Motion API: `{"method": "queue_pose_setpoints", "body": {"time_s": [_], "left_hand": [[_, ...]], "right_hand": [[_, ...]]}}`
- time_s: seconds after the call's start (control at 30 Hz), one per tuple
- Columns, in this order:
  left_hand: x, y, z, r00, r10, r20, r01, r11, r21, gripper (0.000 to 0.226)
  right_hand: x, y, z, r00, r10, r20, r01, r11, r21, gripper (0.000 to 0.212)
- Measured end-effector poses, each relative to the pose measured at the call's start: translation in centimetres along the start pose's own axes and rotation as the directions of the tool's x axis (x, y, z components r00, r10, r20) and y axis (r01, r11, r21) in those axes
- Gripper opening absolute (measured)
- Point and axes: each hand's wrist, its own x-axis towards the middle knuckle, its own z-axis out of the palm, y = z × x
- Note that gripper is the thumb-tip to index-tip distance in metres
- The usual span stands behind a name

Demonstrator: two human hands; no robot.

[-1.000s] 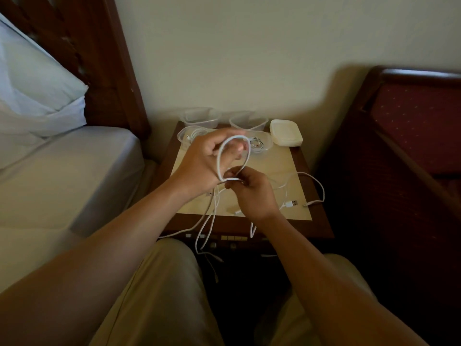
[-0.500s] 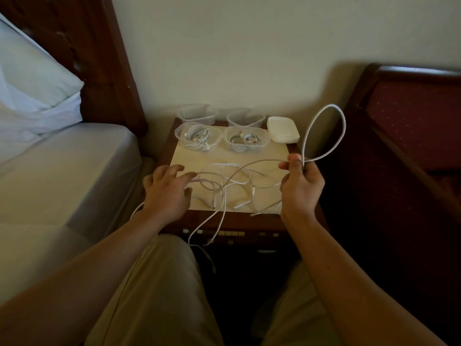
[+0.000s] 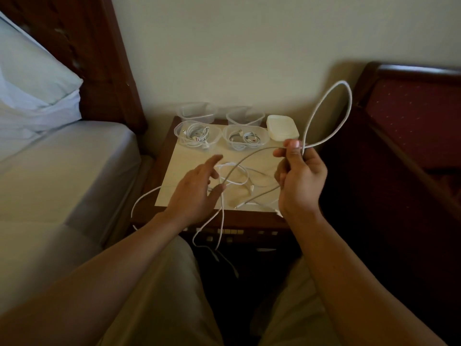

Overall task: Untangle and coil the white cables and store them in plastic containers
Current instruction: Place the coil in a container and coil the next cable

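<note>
No readable text, label, brand, number or sign anywhere in view, clear plastic containers [image 3: 197, 134] unmarked, white lid stack [image 3: 282, 127] plain, white cables [image 3: 234, 176] without legible print, bedside table [image 3: 249, 217] bare of lettering

Bare forearms, no sleeves in view, light khaki trousers [image 3: 159, 295] over both legs

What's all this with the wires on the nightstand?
A person is sorting white cables. The right hand pinches a raised cable loop, while the left hand reaches open toward the tangle on the nightstand. Two front containers hold coiled cables.
</note>
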Motion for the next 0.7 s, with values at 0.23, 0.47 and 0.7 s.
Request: {"method": "queue_pose_setpoints", "body": {"time_s": [0.23,0.47,0.7], "left_hand": [[1.4,-0.2,-0.6,1.0,-0.002,-0.014,0.005,0.983,0.184,0.022],[3.6,3.1,-3.7,0.992,-0.115,0.054,0.126,0.942,-0.311,0.009],[3.9,4.5,-4.4,0.986,-0.158,0.047,0.159,0.84,-0.519,0.015]], "right_hand": [[-0.7,2.9,-0.1,0.983,0.153,0.098,-0.108,0.926,-0.363,0.04],[-1.1,5.4,1.5,0.838,0.312,0.447,0.0,0.821,-0.571,0.032],[-0.8,6.0,3.3,0.91,0.224,0.35,0.027,0.809,-0.587,0.016]]}}
